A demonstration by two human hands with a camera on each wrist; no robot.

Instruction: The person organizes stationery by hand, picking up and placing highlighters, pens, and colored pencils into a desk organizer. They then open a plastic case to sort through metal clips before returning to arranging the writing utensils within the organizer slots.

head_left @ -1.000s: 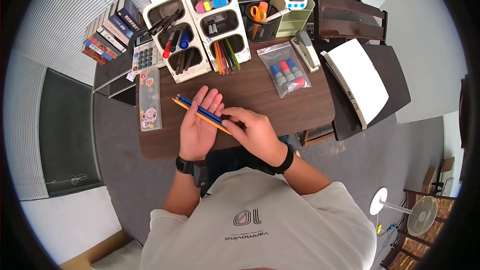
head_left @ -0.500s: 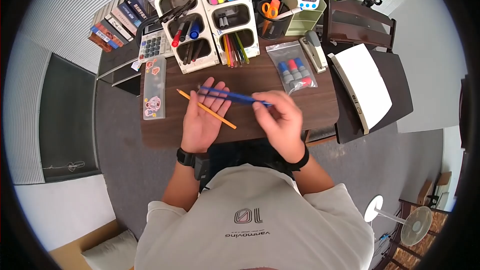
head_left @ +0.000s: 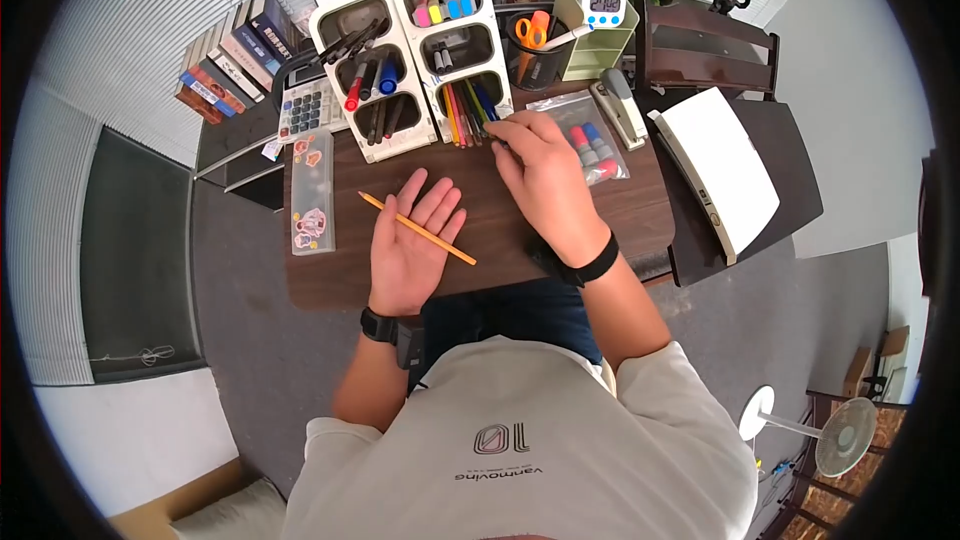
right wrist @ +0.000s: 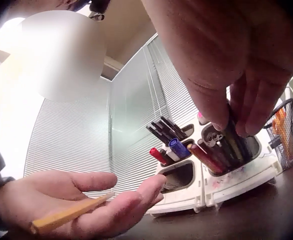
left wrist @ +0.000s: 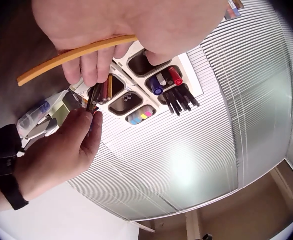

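My left hand (head_left: 408, 265) lies palm up with its fingers extended, and one yellow pencil (head_left: 420, 228) rests across the palm and fingers. In the left wrist view this pencil (left wrist: 76, 54) crosses under the fingers' base. Over the table, my right hand (head_left: 555, 182) reaches to the front compartment of the right-hand white organizer (head_left: 500, 58). Its thumb and fingertips pinch the blue pencils (head_left: 486, 102), which slant into that compartment among several coloured pencils (head_left: 460, 122). The right wrist view shows the right hand's fingers (right wrist: 239, 107) at the compartment's opening, partly hiding the pencils.
The left-hand organizer (head_left: 428, 130) holds markers and dark pens. A clear bag of markers (head_left: 600, 152) lies beside the right hand, with a stapler (head_left: 620, 108) behind it. A mesh cup (head_left: 545, 70) with scissors stands further back. A stickered case (head_left: 312, 195) lies at left.
My right hand has lifted the blue pencils off the left palm and carried them forward to the right organizer's front compartment. The yellow pencil has stayed on the left hand.
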